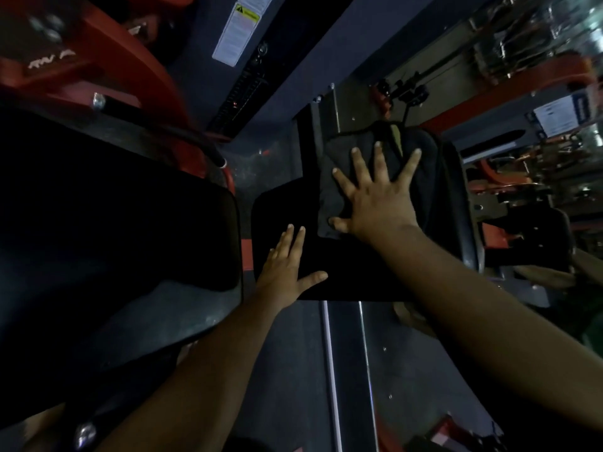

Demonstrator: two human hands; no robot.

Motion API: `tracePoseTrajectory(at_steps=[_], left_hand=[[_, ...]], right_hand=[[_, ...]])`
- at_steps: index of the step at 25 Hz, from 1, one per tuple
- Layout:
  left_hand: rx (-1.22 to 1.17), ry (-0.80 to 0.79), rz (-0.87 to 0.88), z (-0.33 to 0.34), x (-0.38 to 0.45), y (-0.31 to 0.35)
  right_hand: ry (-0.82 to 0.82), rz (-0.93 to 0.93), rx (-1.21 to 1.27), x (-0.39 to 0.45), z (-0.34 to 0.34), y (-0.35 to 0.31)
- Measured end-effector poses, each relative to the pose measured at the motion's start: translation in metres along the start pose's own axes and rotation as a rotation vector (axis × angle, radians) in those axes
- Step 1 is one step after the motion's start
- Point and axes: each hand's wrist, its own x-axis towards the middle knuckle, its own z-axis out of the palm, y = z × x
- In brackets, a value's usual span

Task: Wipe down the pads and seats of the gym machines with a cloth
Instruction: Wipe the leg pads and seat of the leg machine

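Two black pads: a large pad (107, 203) at left, a smaller seat pad (287, 210) at centre, a narrow gap between them. One dark cloth (329, 194) lies flat on the seat pad's far half beneath the right hand (375, 203), fingers spread straight, pressing it. Left hand (284, 265), fingers straight, rests on the bare near-left corner; bare pad shows between the hands.

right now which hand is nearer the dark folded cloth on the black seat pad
Right. The right hand lies flat with spread fingers on the dark folded cloth. The left hand rests on the black seat pad, apart from the cloth, nearer the person.
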Motion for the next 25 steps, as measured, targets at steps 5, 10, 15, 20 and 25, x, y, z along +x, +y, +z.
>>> tracePoseTrajectory(at_steps=[5, 10, 15, 20, 25], left_hand=[[0.048, -0.122, -0.157, 0.002, -0.030, -0.030], [0.150, -0.101, -0.115, 0.005, -0.024, -0.047], [0.273, -0.089, -0.027, 0.014, -0.019, -0.079], [0.455, -0.223, -0.009, 0.001, -0.037, -0.112], [0.650, -0.316, -0.041, -0.019, -0.056, -0.135]], right_hand=[[-0.066, -0.110, -0.001, -0.121, 0.043, -0.032], [-0.013, -0.101, 0.007, -0.055, 0.035, -0.043], [-0.024, -0.093, -0.073, 0.052, 0.017, -0.083], [0.018, -0.180, -0.063, -0.005, 0.044, -0.105], [-0.050, -0.245, -0.077, -0.055, 0.068, -0.123]])
